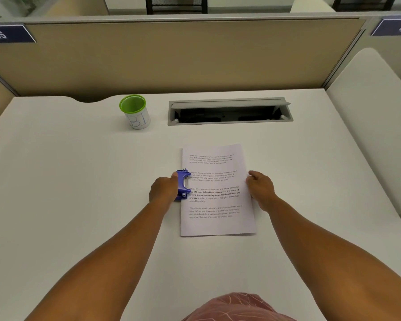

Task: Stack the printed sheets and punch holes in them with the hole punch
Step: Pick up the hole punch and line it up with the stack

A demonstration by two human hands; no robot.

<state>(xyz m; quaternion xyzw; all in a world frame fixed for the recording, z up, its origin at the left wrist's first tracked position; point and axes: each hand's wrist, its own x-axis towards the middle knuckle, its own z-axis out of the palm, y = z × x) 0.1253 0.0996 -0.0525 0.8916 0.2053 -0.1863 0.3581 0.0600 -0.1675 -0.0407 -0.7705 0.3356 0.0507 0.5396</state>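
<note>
Two hands are working the stacked printed sheets (218,195) lying mid-bench: the left hand (163,189) is gripping the blue hole punch (183,184) seated on their left edge, the right hand (259,188) curled at the right edge. Stacking appears done; punching is under way.

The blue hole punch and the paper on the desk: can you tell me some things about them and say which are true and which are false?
1. The hole punch sits at the left edge of the paper. True.
2. The left hand is on the hole punch. True.
3. The right hand is holding the cup. False: it rests at the paper's right edge; the cup stands alone, farther back on the desk.
4. The cup has a red rim. False: the rim is green.
5. The paper has printed words on it. True.
</note>
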